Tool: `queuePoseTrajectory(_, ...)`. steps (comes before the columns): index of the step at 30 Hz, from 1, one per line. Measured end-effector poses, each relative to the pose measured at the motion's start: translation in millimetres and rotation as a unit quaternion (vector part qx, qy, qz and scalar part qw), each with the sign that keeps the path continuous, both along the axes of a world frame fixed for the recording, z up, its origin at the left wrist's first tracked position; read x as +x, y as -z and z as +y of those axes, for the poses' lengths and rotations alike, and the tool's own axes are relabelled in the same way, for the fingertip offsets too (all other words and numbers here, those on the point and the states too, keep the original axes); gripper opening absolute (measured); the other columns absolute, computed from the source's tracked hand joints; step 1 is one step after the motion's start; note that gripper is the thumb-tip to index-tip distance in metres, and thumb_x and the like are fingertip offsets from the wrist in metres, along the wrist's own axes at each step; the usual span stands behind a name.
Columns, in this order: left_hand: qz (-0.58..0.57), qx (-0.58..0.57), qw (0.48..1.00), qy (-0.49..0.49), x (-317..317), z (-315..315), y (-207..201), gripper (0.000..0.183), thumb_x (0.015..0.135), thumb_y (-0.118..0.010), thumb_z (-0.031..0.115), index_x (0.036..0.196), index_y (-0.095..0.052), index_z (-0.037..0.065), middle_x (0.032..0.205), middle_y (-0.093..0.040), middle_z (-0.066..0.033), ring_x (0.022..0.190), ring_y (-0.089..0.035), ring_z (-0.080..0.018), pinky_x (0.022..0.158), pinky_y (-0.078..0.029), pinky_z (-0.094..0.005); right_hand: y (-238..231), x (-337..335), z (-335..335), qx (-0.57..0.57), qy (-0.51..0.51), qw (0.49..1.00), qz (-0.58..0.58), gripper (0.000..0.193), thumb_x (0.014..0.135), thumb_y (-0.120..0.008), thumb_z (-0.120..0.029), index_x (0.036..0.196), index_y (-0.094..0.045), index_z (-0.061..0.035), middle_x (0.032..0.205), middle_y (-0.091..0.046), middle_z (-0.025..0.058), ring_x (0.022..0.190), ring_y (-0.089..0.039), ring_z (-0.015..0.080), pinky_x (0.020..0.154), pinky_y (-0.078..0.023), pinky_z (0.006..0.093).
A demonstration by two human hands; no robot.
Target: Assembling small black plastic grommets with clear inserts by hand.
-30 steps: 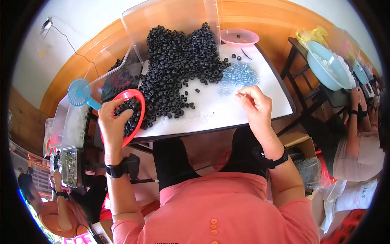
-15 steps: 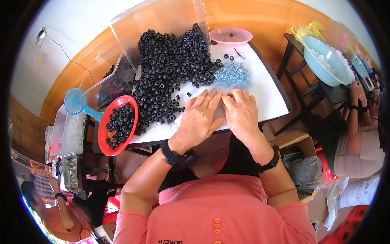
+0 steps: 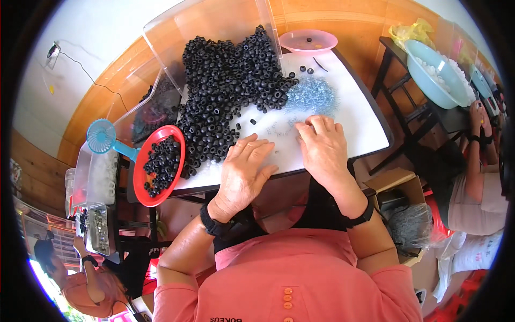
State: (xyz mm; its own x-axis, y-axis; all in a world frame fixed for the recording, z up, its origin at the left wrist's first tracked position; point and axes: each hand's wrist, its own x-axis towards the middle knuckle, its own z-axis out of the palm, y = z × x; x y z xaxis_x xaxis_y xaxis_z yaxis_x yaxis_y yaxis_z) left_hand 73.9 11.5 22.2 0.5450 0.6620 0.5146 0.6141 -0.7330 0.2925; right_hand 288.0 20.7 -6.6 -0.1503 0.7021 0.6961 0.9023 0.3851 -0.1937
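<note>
My left hand rests low over the white tabletop, beside the right edge of a big heap of small black ring-shaped pieces. Its fingers are stretched and its thumb stands apart; I see nothing in it. Just below a pile of tiny bluish shiny pieces, too fine to name, is my right hand. Its fingers reach forward, slightly bent, with nothing visible in them. Some of the tiny bluish pieces lie scattered between the two hands.
A red plate of black pieces sits at the table's left edge, near a blue handheld fan. A clear bin stands behind the heap, with a pink dish at the back. People work on both sides.
My hands, close together before, have moved apart: the left went left and nearer to me, the right slightly right. Scattered bluish pieces now show between them.
</note>
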Motion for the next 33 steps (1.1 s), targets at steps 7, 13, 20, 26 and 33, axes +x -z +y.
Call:
queuePoseTrajectory(7,-0.068,0.095,0.992,-0.039,4,33,-3,0.018,0.075,-0.069,-0.002,0.093,-0.068,0.0,0.09,-0.063,-0.0125,0.086,-0.057,-0.0325,0.075,-0.049,-0.0416,1,-1,0,0.003,-0.008,1.0,0.003,0.026,0.076,-0.071,-0.009,0.103,-0.069,-0.0059,0.1,-0.059,0.008,0.099,-0.057,0.0274,0.078,-0.042,0.04)
queuePoseTrajectory(13,0.049,0.121,0.991,-0.039,20,60,0,0.011,0.075,-0.07,0.005,0.085,-0.067,0.003,0.084,-0.059,-0.0093,0.087,-0.055,-0.0315,0.076,-0.048,-0.0421,4,1,0,0.021,-0.019,0.999,0.018,0.02,0.077,-0.07,-0.01,0.096,-0.067,-0.0055,0.098,-0.059,0.0096,0.097,-0.057,0.0287,0.076,-0.042,0.0406)
queuePoseTrajectory(20,0.001,0.063,0.997,-0.049,14,58,-1,0.006,0.081,-0.067,0.008,0.079,-0.068,0.002,0.078,-0.059,-0.0088,0.08,-0.056,-0.0247,0.068,-0.047,-0.0349,3,3,0,0.146,-0.11,0.966,0.185,0.02,0.073,-0.071,0.001,0.09,-0.063,-0.0056,0.084,-0.058,0.0088,0.081,-0.058,0.0295,0.07,-0.043,0.0401)
queuePoseTrajectory(26,-0.387,-0.407,0.826,-0.042,22,-6,-22,0.019,0.091,-0.066,0.011,0.092,-0.071,-0.007,0.083,-0.068,-0.009,0.067,-0.058,-0.0116,0.06,-0.044,-0.0252,-16,-25,-18,0.065,-0.271,0.915,0.292,0.023,0.074,-0.073,0.0,0.095,-0.064,-0.0035,0.082,-0.059,0.0111,0.073,-0.058,0.0317,0.064,-0.047,0.0411)
queuePoseTrajectory(33,-0.516,-0.535,0.667,-0.049,8,-22,-15,0.02,0.094,-0.062,0.012,0.097,-0.066,-0.007,0.08,-0.067,-0.0134,0.065,-0.059,-0.0184,0.058,-0.045,-0.0277,-10,-38,-25,0.019,-0.323,0.889,0.323,0.021,0.077,-0.072,0.006,0.095,-0.064,-0.0009,0.08,-0.058,0.0108,0.068,-0.06,0.0273,0.058,-0.048,0.0357)
